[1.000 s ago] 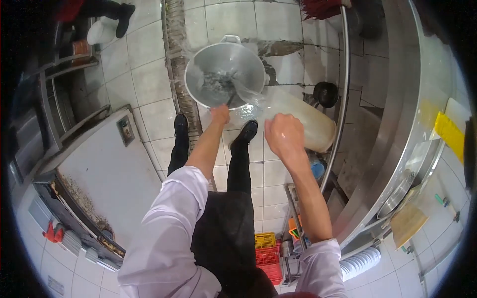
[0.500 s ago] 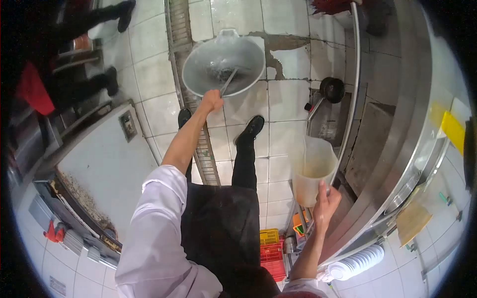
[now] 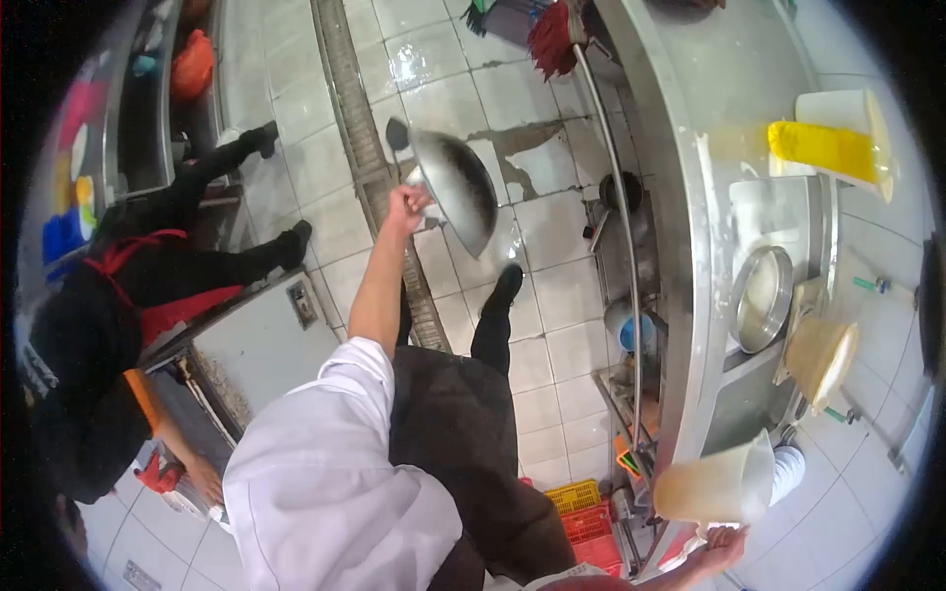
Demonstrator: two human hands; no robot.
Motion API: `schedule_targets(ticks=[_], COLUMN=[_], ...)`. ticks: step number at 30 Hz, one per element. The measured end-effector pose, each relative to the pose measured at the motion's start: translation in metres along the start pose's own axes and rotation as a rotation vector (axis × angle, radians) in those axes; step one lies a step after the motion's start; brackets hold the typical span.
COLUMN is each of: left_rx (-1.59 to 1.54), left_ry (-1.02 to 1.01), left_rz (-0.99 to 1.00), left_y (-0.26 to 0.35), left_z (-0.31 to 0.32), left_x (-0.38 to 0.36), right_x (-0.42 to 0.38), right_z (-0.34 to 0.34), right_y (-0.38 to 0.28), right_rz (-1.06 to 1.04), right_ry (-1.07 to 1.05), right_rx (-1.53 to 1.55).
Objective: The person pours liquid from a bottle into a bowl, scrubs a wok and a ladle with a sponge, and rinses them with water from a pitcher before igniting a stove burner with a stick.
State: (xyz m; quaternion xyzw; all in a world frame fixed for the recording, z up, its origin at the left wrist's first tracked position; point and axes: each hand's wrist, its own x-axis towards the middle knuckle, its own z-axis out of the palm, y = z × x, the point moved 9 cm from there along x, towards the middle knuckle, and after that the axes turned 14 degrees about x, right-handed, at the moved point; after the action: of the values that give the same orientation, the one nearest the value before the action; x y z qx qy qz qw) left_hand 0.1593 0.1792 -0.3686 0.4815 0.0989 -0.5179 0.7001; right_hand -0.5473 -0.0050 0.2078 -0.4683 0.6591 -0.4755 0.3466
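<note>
My left hand (image 3: 409, 209) is closed at the near edge of a metal wok (image 3: 461, 187), gripping it. The wok hangs on its side above the tiled floor, its darkened inner face turned right. A dark, rounded utensil head (image 3: 397, 134) sticks up beside the wok's rim; its handle leads toward my left hand and is partly hidden. At the lower right, my right hand (image 3: 724, 548) is closed on the handle of a cloudy plastic jug (image 3: 711, 483). The jug lies tilted on its side by the steel counter edge, close to stacked white plates (image 3: 788, 473).
A steel counter (image 3: 680, 197) runs along the right, with a round metal pan (image 3: 762, 298) and a yellow-fronted container (image 3: 828, 148). A metal rail (image 3: 621, 197) borders it. Another person (image 3: 99, 325) bends at the left by a white-topped unit (image 3: 261, 355). A floor drain (image 3: 345, 89) crosses the tiles.
The wok has tipped from facing up onto its side, lifted by my left hand. My right hand has moved right and down, and the jug has gone from upright to tilted.
</note>
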Motion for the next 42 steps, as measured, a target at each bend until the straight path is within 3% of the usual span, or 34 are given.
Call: schedule_targets(ticks=[2, 3, 5, 7, 9, 11, 13, 15, 17, 20, 21, 22, 26, 28, 29, 34, 35, 36, 38, 40, 42], left_rx=[-0.302, -0.298, -0.431, -0.48, -0.561, -0.587, -0.66, -0.704, -0.704, -0.793, -0.786, -0.791, -0.657, -0.654, -0.685, -0.728, -0.723, -0.723, -0.714, -0.701, -0.701], left_ry=[0.041, 0.036, 0.132, 0.102, 0.117, 0.049, -0.027, 0.021, 0.124, 0.133, 0.132, 0.094, 0.078, 0.068, 0.1, 0.121, 0.11, 0.108, 0.094, 0.062, 0.019], left_rz=[0.104, 0.114, 0.192, 0.244, 0.268, 0.338, 0.403, 0.453, 0.489, 0.577, 0.571, 0.555, 0.598, 0.601, 0.594, 0.55, 0.543, 0.532, 0.516, 0.522, 0.496], left_y=[0.0, 0.003, 0.011, 0.017, 0.031, 0.051, 0.072, 0.108, 0.14, 0.183, 0.191, 0.202, 0.225, 0.23, 0.231, 0.226, 0.225, 0.222, 0.217, 0.213, 0.207], left_z=[-0.002, 0.011, 0.03, 0.041, 0.062, 0.074, 0.096, 0.132, 0.167, 0.202, 0.21, 0.221, 0.234, 0.227, 0.222, 0.218, 0.222, 0.226, 0.23, 0.229, 0.237], left_x=[-0.019, -0.035, -0.069, -0.089, -0.107, -0.102, -0.099, -0.099, -0.108, -0.116, -0.125, -0.132, -0.168, -0.171, -0.171, -0.169, -0.167, -0.164, -0.153, -0.134, -0.124], right_x=[0.021, 0.026, 0.068, 0.1, 0.098, 0.151, 0.154, 0.206, 0.233, 0.22, 0.22, 0.221, 0.261, 0.275, 0.273, 0.227, 0.201, 0.204, 0.214, 0.196, 0.172], right_z=[-0.019, -0.005, -0.039, -0.031, -0.012, -0.004, 0.031, 0.024, 0.04, 0.08, 0.083, 0.079, 0.037, -0.003, -0.011, -0.043, -0.031, -0.042, -0.042, -0.031, -0.001], right_y=[-0.001, -0.019, 0.02, 0.071, 0.129, 0.194, 0.229, 0.297, 0.347, 0.297, 0.276, 0.272, 0.282, 0.285, 0.286, 0.22, 0.179, 0.181, 0.159, 0.118, 0.064], right_rz=[-0.033, -0.377, -0.238, -0.368, -1.349, -0.82, -0.982, -0.616, -0.553, -0.578, -0.418, -0.264, -0.32, -0.137, -0.138, 0.032, 0.118, 0.116, -0.074, -0.065, -0.117], right_ry=[0.012, -0.014, 0.117, -0.073, 0.044, -0.144, -0.335, -0.355, -0.507, -0.589, -0.55, -0.506, -0.399, -0.172, -0.165, 0.036, 0.129, 0.14, -0.198, -0.053, -0.256], right_rx=[-0.039, -0.571, -1.215, -1.553, -1.852, -1.844, -1.831, -1.45, -1.318, -1.085, -0.983, -0.872, -0.532, -0.334, -0.325, 0.532, 0.63, 0.632, 0.734, 0.743, 0.784])
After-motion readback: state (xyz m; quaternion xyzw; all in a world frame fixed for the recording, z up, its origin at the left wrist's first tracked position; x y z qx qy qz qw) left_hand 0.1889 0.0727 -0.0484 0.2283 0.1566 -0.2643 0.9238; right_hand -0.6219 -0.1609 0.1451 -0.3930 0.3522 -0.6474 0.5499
